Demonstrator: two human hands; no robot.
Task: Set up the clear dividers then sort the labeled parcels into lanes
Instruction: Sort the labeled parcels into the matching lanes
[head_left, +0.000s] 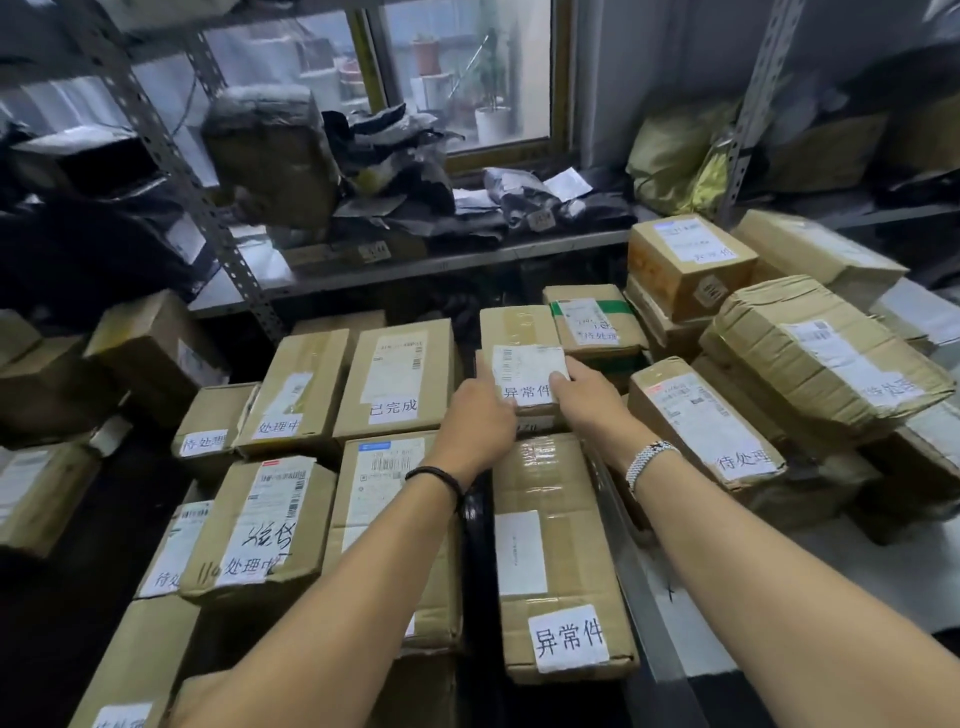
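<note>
A small white-labelled parcel (527, 373) marked 异常件 sits at the far end of the middle-right row. My left hand (480, 421) grips its left side and my right hand (587, 395) grips its right side. Right in front of it lies a long brown box (556, 525) with the same 异常件 label. To the left, brown boxes lie in rows: one labelled 已完成 (400, 374), others labelled 处理中 (298, 384) and 待处理 (205, 441). A thin upright panel edge (618, 525), possibly a clear divider, runs along the long box's right side.
A heap of brown parcels (810, 358) labelled 待处理 is stacked at the right. Metal shelving (441, 260) behind holds dark bags and packets below a window. More boxes (150, 343) lie at the left near a shelf post.
</note>
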